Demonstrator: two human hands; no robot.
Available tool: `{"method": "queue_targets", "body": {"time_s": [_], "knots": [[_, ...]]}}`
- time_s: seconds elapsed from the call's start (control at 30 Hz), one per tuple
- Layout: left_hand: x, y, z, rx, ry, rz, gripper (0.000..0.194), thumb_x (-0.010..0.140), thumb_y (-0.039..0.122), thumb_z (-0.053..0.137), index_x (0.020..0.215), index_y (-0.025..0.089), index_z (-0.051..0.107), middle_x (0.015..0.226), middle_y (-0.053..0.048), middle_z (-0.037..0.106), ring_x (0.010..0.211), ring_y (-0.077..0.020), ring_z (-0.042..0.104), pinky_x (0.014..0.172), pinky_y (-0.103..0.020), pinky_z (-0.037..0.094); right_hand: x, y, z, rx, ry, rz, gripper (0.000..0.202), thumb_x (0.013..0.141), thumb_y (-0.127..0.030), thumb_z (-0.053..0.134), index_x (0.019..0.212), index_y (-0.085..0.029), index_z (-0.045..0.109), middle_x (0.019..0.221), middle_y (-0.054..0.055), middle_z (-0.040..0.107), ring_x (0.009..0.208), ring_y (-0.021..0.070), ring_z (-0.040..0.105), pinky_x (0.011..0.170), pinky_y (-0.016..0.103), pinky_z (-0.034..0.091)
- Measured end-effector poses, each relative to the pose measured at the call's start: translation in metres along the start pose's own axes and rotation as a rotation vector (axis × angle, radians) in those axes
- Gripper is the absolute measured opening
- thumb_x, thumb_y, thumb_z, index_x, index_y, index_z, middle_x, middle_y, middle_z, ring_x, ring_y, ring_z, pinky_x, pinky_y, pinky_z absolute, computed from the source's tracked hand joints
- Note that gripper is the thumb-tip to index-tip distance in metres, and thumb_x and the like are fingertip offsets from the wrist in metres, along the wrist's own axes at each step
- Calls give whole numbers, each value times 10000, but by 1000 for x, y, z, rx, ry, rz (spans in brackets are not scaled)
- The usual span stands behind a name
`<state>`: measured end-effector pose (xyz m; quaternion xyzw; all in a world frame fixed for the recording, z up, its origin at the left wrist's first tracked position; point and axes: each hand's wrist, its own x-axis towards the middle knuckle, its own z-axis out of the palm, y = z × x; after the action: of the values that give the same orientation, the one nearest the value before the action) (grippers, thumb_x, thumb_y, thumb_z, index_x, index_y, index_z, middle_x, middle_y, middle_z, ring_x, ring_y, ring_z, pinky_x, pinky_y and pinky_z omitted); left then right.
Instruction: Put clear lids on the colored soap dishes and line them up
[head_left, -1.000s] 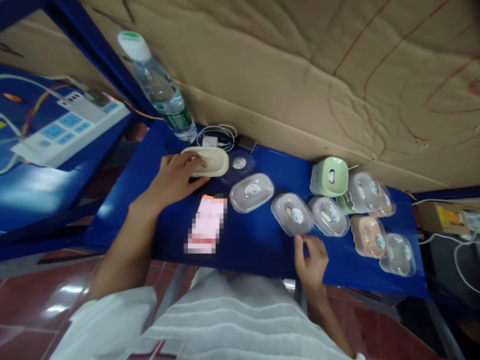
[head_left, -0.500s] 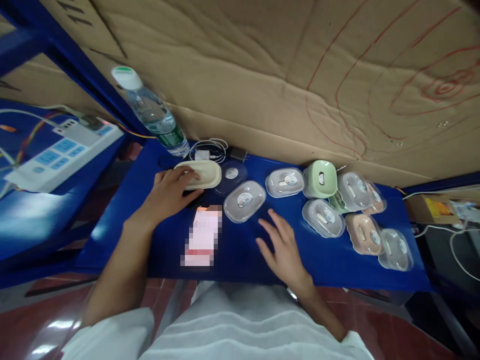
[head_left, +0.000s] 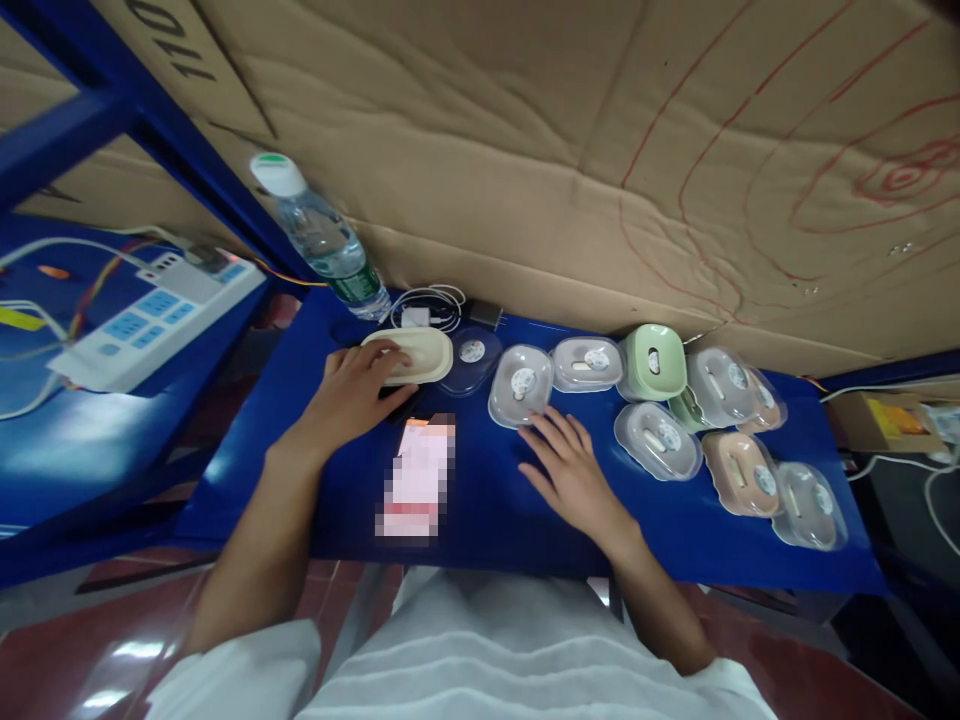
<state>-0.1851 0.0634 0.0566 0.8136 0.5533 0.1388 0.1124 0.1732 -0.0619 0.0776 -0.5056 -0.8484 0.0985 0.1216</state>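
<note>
My left hand point(head_left: 364, 385) lies over a cream oval dish point(head_left: 431, 352), fingers resting on its near left part and the thumb held apart. Beside the dish is a dark clear lid point(head_left: 474, 372) with a round white sticker. A grey soap box under a clear lid point(head_left: 517, 385) stands to the right of that lid. My right hand point(head_left: 571, 470) is open with fingers spread, its fingertips at the near edge of this grey box. Just behind and to the right, a second grey soap box point(head_left: 589, 360) sits close against it. Below my left hand lies a lit phone point(head_left: 416, 480), its screen blurred.
Several lidded boxes, among them a green one point(head_left: 657, 360) and a peach one point(head_left: 741, 475), cluster on the right of the blue table point(head_left: 495, 535). A water bottle point(head_left: 330, 250), a coiled white cable point(head_left: 442, 300) and a power strip point(head_left: 154, 320) are at the back left.
The grey soap box has shifted right and turned, coming close to the second grey box. My right hand has moved up to its near edge. My left hand stays on the cream dish.
</note>
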Motion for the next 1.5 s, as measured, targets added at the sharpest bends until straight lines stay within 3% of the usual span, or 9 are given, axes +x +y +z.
{"method": "queue_targets", "body": {"time_s": [0.2, 0.4, 0.53, 0.73, 0.87, 1.0, 1.13, 1.33, 1.5], "knots": [[0, -1, 2, -1, 5, 13, 416, 1040, 547, 509, 1321, 278, 656, 1502, -158, 598, 1363, -450, 564, 1147, -627, 393, 11, 37, 1, -30, 30, 86, 511, 1135, -406, 505, 1619, -247, 540, 1762, 121, 418, 1637, 332, 393, 1311, 619, 358], [0, 1, 0, 25, 1, 6, 445, 1039, 549, 507, 1329, 246, 656, 1518, -165, 596, 1349, -441, 582, 1147, -604, 400, 9, 33, 9, -40, 81, 80, 527, 1130, -391, 523, 1629, -220, 522, 1793, 148, 348, 1663, 346, 339, 1311, 620, 360], [1, 7, 0, 32, 31, 6, 438, 1037, 518, 517, 1354, 246, 647, 1517, -164, 612, 1384, -419, 580, 1161, -576, 397, -7, 27, 3, 7, 78, 12, 458, 1128, -360, 536, 1571, -253, 579, 1770, 131, 398, 1631, 328, 399, 1293, 603, 405], [3, 13, 1, 91, 84, -53, 465, 1039, 553, 555, 1347, 212, 623, 1451, -196, 643, 1376, -437, 586, 1127, -590, 417, -57, 30, -6, 116, 209, 110, 522, 1103, -276, 582, 1620, -314, 519, 1677, 120, 524, 1516, 297, 560, 1223, 530, 525], [5, 21, -2, 100, 120, -60, 465, 1027, 565, 582, 1349, 233, 630, 1483, -178, 611, 1377, -446, 582, 1115, -619, 434, -110, 48, -42, 82, 396, 273, 551, 1068, -290, 651, 1606, -322, 535, 1639, 133, 551, 1453, 305, 623, 1178, 511, 566], [7, 35, -6, 133, 100, -70, 485, 1025, 565, 579, 1400, 260, 617, 1506, -169, 595, 1366, -469, 581, 1119, -650, 433, -160, 94, -101, -123, 621, 428, 498, 1031, -363, 703, 1520, -294, 638, 1526, 139, 647, 1447, 360, 620, 1206, 589, 518], [3, 43, -5, 122, 85, -122, 581, 1023, 582, 573, 1503, 257, 541, 1516, -188, 590, 1370, -502, 573, 1095, -656, 462, -188, 131, -136, -274, 651, 468, 424, 1024, -394, 698, 1444, -336, 713, 1440, 152, 706, 1357, 375, 687, 1165, 564, 551], [-5, 54, -4, 155, 153, -121, 591, 1041, 564, 541, 1534, 238, 539, 1518, -180, 602, 1373, -482, 579, 1116, -631, 457, -189, 150, -120, -233, 594, 464, 339, 1064, -426, 607, 1326, -271, 757, 1369, 135, 740, 1301, 351, 705, 1146, 578, 552], [6, 74, -5, 184, 176, -63, 598, 1063, 541, 519, 1556, 205, 554, 1530, -206, 605, 1398, -464, 570, 1150, -605, 428, -166, 175, -106, -318, 553, 486, 509, 1061, -531, 572, 1419, -190, 692, 1494, 208, 652, 1421, 393, 602, 1187, 617, 475]]}}
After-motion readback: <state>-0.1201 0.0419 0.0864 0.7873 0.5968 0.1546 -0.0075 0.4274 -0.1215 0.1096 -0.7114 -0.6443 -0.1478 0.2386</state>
